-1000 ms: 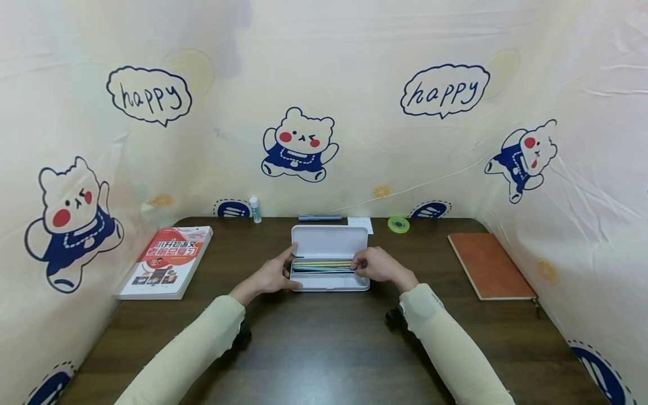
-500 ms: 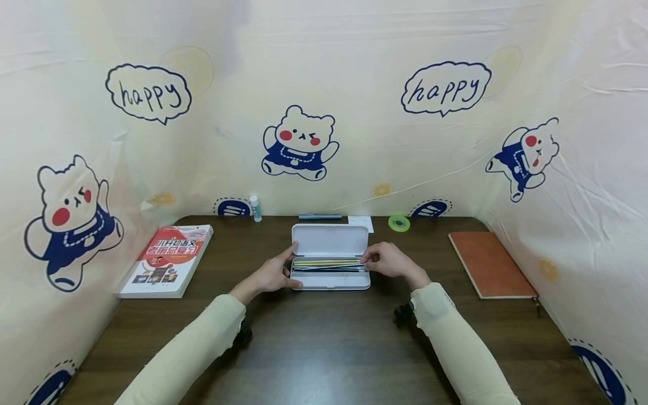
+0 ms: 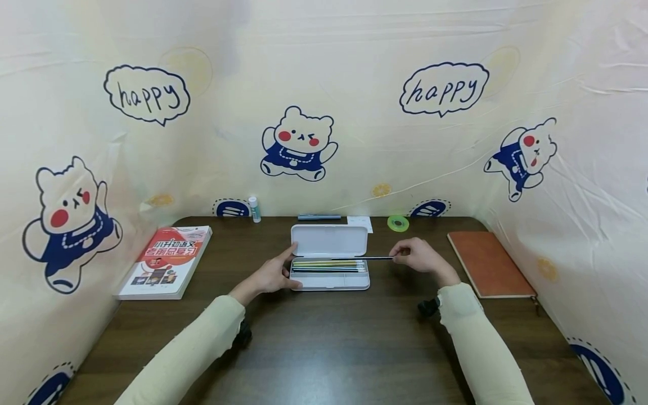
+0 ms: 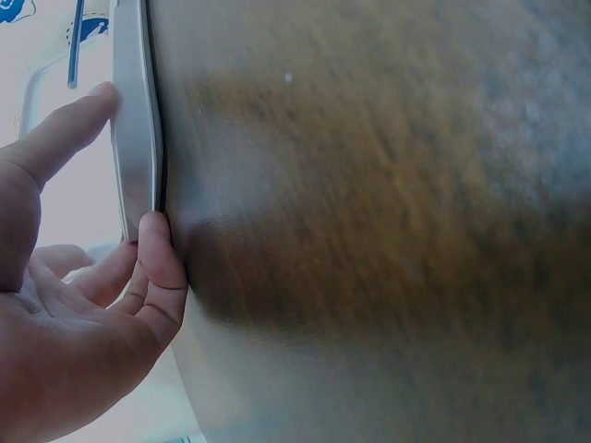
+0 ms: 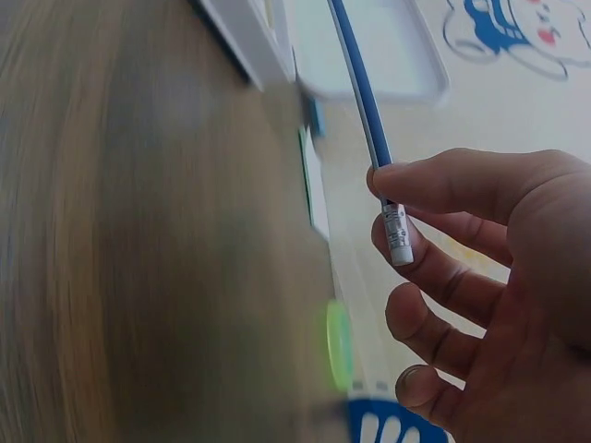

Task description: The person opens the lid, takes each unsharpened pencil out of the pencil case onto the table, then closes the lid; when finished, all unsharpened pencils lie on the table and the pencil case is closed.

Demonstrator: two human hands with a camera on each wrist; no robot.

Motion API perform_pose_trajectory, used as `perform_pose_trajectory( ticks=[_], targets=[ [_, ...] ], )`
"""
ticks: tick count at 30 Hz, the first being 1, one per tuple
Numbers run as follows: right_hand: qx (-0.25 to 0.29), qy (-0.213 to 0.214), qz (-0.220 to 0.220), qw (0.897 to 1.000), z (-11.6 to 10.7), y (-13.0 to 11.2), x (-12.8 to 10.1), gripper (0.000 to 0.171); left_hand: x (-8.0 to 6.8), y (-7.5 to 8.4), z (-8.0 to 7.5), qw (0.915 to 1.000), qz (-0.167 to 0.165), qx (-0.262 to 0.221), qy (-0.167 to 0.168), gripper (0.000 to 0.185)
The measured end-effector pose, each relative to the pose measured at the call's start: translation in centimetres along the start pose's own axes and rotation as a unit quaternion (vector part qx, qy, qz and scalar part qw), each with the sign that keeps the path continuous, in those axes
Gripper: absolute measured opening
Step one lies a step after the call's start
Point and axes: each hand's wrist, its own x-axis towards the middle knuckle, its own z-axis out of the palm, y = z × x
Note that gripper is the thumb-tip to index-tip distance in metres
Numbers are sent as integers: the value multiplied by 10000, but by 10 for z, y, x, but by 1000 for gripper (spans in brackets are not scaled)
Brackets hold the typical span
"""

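A white pencil case (image 3: 330,241) stands on the table with its lid raised, several pencils (image 3: 329,264) lying side by side in its rear compartment. My left hand (image 3: 270,274) grips the case's left end, and in the left wrist view the thumb and fingertips meet the case wall (image 4: 138,138). To the right of the case, my right hand (image 3: 420,256) pinches one dark pencil by its eraser end. That pencil (image 3: 374,258) reaches back level over the case's right side. In the right wrist view the pencil (image 5: 363,83) looks blue, with a white eraser below the thumb.
A thick book (image 3: 164,261) lies at left, a brown notebook (image 3: 491,264) at right. Along the back edge are a glue stick (image 3: 255,210), a blue pen-like stick (image 3: 319,217), a white card (image 3: 360,223) and a green tape roll (image 3: 398,224).
My right hand has moved from inside the case out to the right, drawing one pencil out of the row. The left hand has stayed on the case.
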Motion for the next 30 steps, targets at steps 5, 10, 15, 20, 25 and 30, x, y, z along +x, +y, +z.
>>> perform_pose_trajectory(
  ticks=[5,10,15,20,25,30],
  targets=[
    [-95,182,149,9997,-13,19,-13,8,1,-1,0,10000,58,35,-4,112],
    [10,216,524,9984,-25,35,-26,9,0,-1,0,9999,60,92,-35,111],
    [-58,182,817,9965,-34,50,-36,12,0,0,0,10000,50,67,-51,111],
    [-249,104,864,9959,-36,55,-39,13,-1,1,-1,10000,18,25,-38,111],
    [-290,-21,940,9952,-34,60,-39,13,-1,1,-2,10000,5,58,-29,111],
    [-250,-92,1264,9916,-29,66,-38,12,-2,1,-2,9999,-71,10,-85,112]
  ],
)
